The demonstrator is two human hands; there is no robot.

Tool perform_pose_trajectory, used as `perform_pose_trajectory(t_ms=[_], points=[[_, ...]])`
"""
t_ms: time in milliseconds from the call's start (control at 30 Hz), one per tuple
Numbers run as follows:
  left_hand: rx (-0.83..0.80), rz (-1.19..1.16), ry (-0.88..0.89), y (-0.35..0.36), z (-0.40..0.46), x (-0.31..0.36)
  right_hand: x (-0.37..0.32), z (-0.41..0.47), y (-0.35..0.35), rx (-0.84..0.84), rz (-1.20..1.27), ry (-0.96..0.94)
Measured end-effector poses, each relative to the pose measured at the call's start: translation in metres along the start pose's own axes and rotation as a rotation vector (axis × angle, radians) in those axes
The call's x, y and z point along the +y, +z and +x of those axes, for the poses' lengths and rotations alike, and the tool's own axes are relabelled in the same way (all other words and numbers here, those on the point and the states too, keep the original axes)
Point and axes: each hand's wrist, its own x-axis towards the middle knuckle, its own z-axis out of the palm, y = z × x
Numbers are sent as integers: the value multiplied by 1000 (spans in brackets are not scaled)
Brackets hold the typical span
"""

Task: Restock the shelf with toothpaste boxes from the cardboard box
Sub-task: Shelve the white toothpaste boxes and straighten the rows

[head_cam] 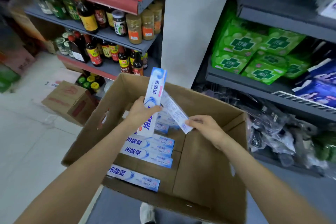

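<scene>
In the middle of the frame an open cardboard box [205, 160] stands with its flaps raised, and both hands work above it. The left hand [141, 110] grips an upright toothpaste box [154, 94] around its middle — a long, slim carton, white fading to pale blue, with a swirl graphic, a thin pink stripe along one edge and large blue Chinese lettering running down its face. Its top end rises above the far rim of the cardboard box. The right hand [203, 126] pinches the near end of a second toothpaste box [173, 110] between thumb and fingertips; this one lies slanted, showing a white back panel of fine print and a small blue-printed end flap, and its far end crosses behind the upright carton. Below them, on the left side of the cardboard box floor, more toothpaste boxes [149, 148] lie flat in a row, faces up, with one [133, 177] apart near the lower edge. At the upper right, green packets [251, 51] fill a grey shelf [241, 80]; at the upper left, sauce bottles [94, 52] — dark, red-capped — line another rack.
</scene>
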Motion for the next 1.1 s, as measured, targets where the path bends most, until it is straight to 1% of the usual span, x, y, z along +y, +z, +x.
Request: perform_pose_trajectory(t_ms=[67, 167, 233, 333, 400, 433, 500, 567, 600, 667, 733, 800, 867, 967, 1100], points=[[32, -177, 4, 23, -11, 26, -2, -13, -19, 9, 81, -35], [74, -307, 18, 61, -27, 70, -6, -29, -60, 48, 139, -104], [73, -387, 46, 91, -39, 101, -12, -42, -94, 84, 110, -146], [33, -477, 86, 139, -55, 148, -19, -61, -156, 118, 53, -208], [0, -513, 105, 171, -64, 175, -22, -74, -199, 122, 68, -254], [-26, -530, 121, 186, -68, 188, -24, -81, -218, 109, 89, -277], [-108, -551, 139, 219, -76, 213, -28, -97, -252, 31, 135, -344], [-188, -551, 133, 241, -83, 231, -34, -105, -268, -40, 199, -413], [-212, -536, 143, 254, -84, 242, -35, -107, -280, -22, 258, -438], [-229, -477, 192, 272, -79, 262, -40, -105, -304, 86, 402, -400], [-226, -387, 272, 285, -68, 283, -47, -98, -330, 214, 433, -360], [-188, -306, 335, 294, -53, 302, -54, -89, -355, 290, 431, -340], [-88, -177, 439, 299, -33, 321, -65, -78, -380, 353, 442, -317], [76, 102, 608, 300, 12, 353, -83, -56, -417, 419, 451, -304], [301, 467, 683, 295, 82, 398, -106, -19, -456, 460, 456, -340]])
